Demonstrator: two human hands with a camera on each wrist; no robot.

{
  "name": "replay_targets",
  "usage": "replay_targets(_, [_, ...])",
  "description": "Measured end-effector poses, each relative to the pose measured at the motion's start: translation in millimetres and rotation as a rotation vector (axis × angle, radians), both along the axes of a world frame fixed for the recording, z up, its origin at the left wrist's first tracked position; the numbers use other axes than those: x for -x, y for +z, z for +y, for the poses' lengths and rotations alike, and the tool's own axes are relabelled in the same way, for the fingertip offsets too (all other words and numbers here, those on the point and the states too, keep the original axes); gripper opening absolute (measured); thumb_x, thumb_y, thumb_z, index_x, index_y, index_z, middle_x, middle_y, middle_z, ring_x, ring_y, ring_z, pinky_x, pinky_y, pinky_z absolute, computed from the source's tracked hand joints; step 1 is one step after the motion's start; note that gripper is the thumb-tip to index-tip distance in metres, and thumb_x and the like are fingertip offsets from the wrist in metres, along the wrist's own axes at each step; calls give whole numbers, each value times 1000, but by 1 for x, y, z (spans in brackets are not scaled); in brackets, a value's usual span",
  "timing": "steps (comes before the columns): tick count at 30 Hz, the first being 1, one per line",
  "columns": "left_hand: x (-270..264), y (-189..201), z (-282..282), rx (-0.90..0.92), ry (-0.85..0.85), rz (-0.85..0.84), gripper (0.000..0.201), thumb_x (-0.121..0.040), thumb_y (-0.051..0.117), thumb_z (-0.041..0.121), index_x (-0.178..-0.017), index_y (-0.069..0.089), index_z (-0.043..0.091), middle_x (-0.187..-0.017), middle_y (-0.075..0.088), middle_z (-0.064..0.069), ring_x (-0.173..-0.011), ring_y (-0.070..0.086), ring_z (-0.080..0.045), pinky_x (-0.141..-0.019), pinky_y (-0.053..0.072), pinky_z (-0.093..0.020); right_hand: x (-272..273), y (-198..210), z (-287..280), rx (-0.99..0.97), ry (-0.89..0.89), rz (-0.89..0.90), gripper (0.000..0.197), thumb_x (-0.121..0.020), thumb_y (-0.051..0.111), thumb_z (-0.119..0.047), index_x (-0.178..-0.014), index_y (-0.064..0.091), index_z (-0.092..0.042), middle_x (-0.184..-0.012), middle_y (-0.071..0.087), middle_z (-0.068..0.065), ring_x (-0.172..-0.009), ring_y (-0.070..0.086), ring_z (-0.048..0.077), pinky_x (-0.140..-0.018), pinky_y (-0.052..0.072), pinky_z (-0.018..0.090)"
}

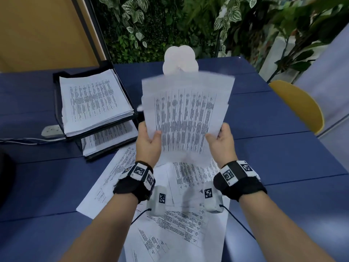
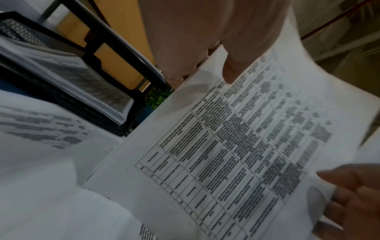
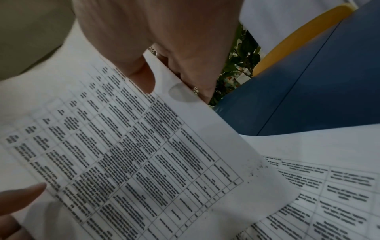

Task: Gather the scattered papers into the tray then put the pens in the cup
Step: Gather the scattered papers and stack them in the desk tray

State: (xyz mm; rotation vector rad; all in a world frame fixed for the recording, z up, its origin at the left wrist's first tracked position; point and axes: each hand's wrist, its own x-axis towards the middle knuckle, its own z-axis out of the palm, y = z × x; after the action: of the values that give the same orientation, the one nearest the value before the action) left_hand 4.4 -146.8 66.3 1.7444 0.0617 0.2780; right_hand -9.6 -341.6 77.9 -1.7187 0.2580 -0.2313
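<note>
I have a sheaf of papers point(image 1: 186, 118) lifted off the tabletop point(image 1: 264, 133), white sheets printed with a dense ruled table of dark text, edges not quite squared. Its long axis runs away from me, top edge tipped up and far, bottom edge toward my wrists. My left hand point(image 1: 148, 142) pinches the lower left edge, thumb on the printed face and fingers behind; my right hand point(image 1: 221, 141) pinches the lower right edge the same way. More scattered sheets point(image 1: 181, 214) lie fanned on the tabletop under my forearms. To my left, the black tray point(image 1: 58, 103) holds a thick stack on its upper tier, more sheets on the lower tier
</note>
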Motion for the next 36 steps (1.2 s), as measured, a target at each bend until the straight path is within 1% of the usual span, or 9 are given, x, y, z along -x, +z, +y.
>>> replay_targets(6, [-6, -4, 9, 161, -11, 114, 36, -90, 56, 2, -119, 45, 19, -101, 63, 11, -88, 62, 2, -89, 49, -30, -3, -7, -2, -54, 10, 56, 29, -87, 44, 5, -95, 47, -23, -91, 57, 1, -79, 52, 15, -69, 46, 27])
replay_targets(9, [-6, -3, 6, 174, -56, 159, 54, -93, 56, 8, -141, 33, 11, -104, 57, 18, -91, 56, 14, -89, 49, -17, -3, -11, 0, -43, 18, 64, 30, -88, 41, 4, -91, 46, -26, -89, 56, 0, -78, 50, 15, -66, 44, 25])
replay_targets(12, [-7, -6, 7, 143, -42, 192, 53, -92, 59, 18, -139, 35, 19, -125, 56, 10, -115, 54, -2, -103, 41, -28, -3, -13, -1, -53, 13, 79, 30, -88, 42, 2, -91, 46, -28, -91, 56, 0, -80, 49, 15, -69, 45, 29])
replay_targets(16, [-8, -18, 7, 91, -77, 340, 33, -94, 57, 24, -126, 49, 20, -118, 62, 4, -113, 58, -16, -97, 43, -33, -3, -29, -4, 12, 40, 280, 31, -87, 41, 1, -111, 48, -16, -94, 59, -3, -84, 55, 17, -76, 48, 32])
replay_targets(19, [-5, -26, 11, 49, -50, 375, 33, -96, 52, 28, -128, 49, 19, -114, 60, 6, -112, 56, -16, -96, 39, -31, -2, -50, -4, 129, 77, 413, 26, -85, 46, -5, -110, 52, -2, -109, 63, 18, -94, 62, 32, -85, 52, 44])
replay_targets(23, [0, -27, 25, 145, 61, 349, 31, -96, 52, 23, -127, 49, 19, -116, 61, 6, -110, 55, -13, -100, 40, -33, 2, -61, 1, 68, 108, 430, 25, -90, 60, -22, -105, 62, -2, -109, 66, 17, -86, 59, 22, -77, 50, 33])
replay_targets(26, [2, -23, 41, 228, 121, 338, 31, -97, 52, 23, -128, 50, 18, -118, 63, 6, -113, 56, -14, -101, 41, -36, 4, -59, 10, -39, 207, 513, 20, -96, 52, -21, -112, 56, -10, -113, 61, 11, -94, 62, 26, -78, 55, 39])
replay_targets(30, [3, -8, 64, 209, 199, 304, 32, -98, 50, 22, -127, 48, 10, -106, 59, 4, -97, 54, -12, -91, 42, -33, 0, -49, 37, -85, 245, 439, 18, -99, 44, -18, -112, 54, -11, -103, 66, 11, -58, 61, 20, -55, 49, 32])
replay_targets(36, [3, 12, 105, 109, 227, 262, 23, -98, 48, 19, -120, 43, 17, -107, 57, 7, -97, 56, -9, -91, 41, -31, -19, -32, 86, -69, 250, 344, 21, -100, 41, -13, -114, 56, -11, -74, 56, 5, -43, 50, 12, -41, 40, 21])
